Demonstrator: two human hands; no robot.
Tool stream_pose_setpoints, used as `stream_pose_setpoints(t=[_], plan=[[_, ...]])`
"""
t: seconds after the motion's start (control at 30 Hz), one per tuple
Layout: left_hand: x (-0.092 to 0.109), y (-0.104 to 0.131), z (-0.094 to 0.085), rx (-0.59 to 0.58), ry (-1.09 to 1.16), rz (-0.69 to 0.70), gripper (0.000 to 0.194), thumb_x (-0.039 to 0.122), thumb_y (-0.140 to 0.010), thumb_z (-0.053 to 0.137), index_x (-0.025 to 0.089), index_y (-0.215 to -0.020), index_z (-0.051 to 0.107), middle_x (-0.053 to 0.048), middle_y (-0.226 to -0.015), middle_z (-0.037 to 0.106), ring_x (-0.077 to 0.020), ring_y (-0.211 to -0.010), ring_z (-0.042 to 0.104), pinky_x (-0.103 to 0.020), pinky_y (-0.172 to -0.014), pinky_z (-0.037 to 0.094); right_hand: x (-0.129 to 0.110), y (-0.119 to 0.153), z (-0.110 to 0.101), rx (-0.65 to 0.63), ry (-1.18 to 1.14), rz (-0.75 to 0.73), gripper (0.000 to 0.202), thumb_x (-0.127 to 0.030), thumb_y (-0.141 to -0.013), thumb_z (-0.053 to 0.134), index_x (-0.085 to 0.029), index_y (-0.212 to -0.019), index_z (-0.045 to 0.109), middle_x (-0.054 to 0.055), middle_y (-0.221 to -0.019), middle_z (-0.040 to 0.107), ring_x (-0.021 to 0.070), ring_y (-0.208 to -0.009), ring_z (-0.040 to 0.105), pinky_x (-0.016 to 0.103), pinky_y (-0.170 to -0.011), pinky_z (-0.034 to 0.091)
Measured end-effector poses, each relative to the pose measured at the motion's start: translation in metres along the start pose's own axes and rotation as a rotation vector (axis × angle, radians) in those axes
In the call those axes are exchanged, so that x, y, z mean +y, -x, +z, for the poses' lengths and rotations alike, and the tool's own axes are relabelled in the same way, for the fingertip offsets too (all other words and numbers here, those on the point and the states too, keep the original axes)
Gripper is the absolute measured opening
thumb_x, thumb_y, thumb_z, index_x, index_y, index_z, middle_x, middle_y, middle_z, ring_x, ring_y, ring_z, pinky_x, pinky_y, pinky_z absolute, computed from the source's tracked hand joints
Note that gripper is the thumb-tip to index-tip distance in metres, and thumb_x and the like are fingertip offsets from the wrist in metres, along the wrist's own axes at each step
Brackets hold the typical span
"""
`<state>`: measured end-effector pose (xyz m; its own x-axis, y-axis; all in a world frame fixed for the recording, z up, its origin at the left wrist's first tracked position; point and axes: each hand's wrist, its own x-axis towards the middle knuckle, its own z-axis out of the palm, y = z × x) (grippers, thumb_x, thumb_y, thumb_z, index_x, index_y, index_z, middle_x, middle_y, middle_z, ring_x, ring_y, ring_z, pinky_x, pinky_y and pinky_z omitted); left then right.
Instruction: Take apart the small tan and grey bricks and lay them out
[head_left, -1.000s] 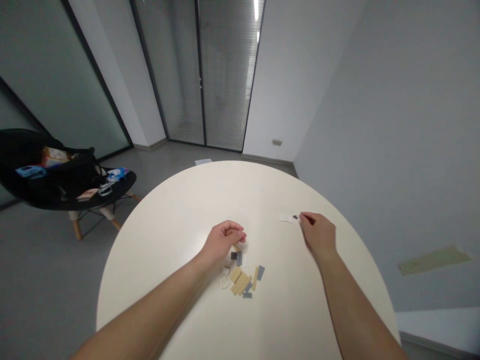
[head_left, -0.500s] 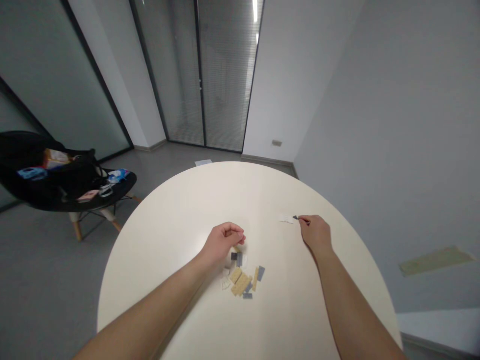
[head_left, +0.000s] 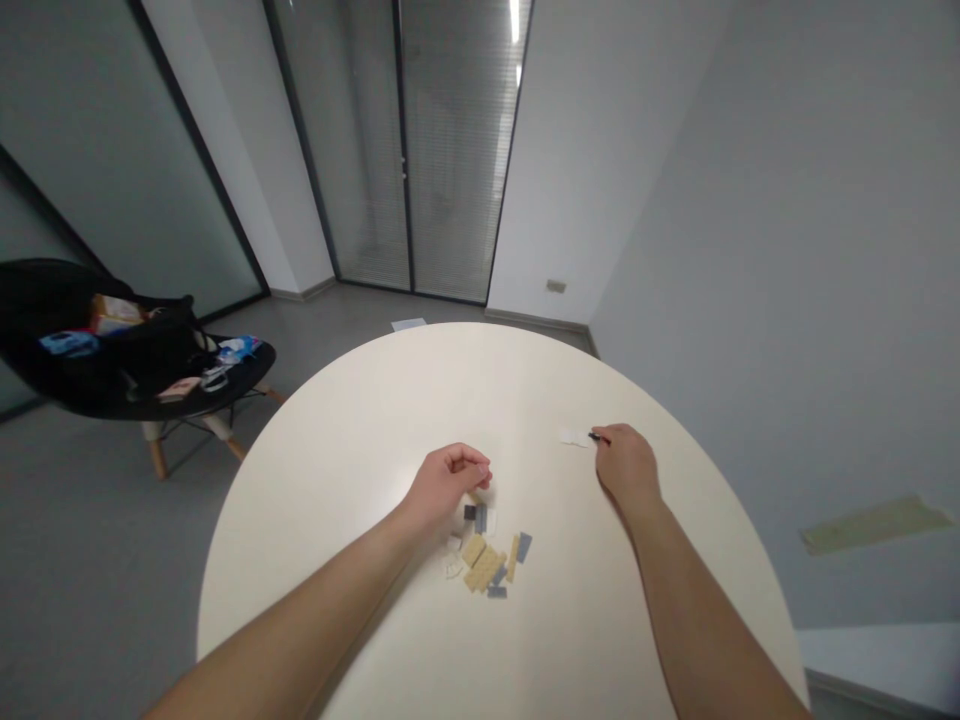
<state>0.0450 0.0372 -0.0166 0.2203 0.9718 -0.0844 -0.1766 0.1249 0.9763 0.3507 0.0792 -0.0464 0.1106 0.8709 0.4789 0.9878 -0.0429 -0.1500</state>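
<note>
My right hand [head_left: 628,466] rests at the right side of the table, its thumb and fingertips pinched on a small black building brick [head_left: 594,436]. Just left of that brick lies a row of small white bricks [head_left: 574,438]. Closer to the middle, my left hand [head_left: 450,482] is closed with thumb against fingers; anything between them is too small to make out. Below it spreads a loose group of bricks: tan plates [head_left: 484,568], a long tan brick [head_left: 512,558], grey bricks [head_left: 524,547], a black brick [head_left: 469,512] and white pieces [head_left: 454,567].
The round white table [head_left: 375,400] has a curved far edge. At the left stands a black chair [head_left: 82,405] holding a bag and small packages. A grey wall [head_left: 810,300] rises close on the right, and glass doors [head_left: 405,150] are at the back.
My right hand has shifted and turned slightly, with the black brick still at its fingertips, now less exposed. My left hand keeps its pose; the view has moved a little.
</note>
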Motion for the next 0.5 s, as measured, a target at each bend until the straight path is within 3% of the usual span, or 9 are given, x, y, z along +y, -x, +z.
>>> stream_pose_setpoints(t=[0.23,0.5], plan=[[0.0007,-0.0009,-0.0013,-0.002,0.002,0.007,0.016,0.028,-0.065,0.073,0.016,-0.072,0.066,-0.004,-0.062,0.066,-0.0156,-0.06,0.061,-0.028,-0.062,0.045,-0.0012,0.0023,0.0038,-0.068,0.051,-0.003,0.034,-0.005,-0.078,0.044,-0.014,-0.09,0.075,0.011,-0.098,0.069,0.0204,-0.086,0.062,0.032,-0.081,0.047],[0.005,-0.0013,-0.0033,0.01,0.011,0.002,0.019,0.029,-0.062,0.075,0.015,-0.071,0.066,-0.004,-0.065,0.067,-0.0155,-0.059,0.061,-0.028,-0.062,0.046,0.0002,0.0027,0.004,-0.061,0.061,0.007,0.036,-0.004,-0.076,0.044,-0.015,-0.09,0.075,0.01,-0.099,0.07,0.0193,-0.085,0.063,0.031,-0.081,0.047]])
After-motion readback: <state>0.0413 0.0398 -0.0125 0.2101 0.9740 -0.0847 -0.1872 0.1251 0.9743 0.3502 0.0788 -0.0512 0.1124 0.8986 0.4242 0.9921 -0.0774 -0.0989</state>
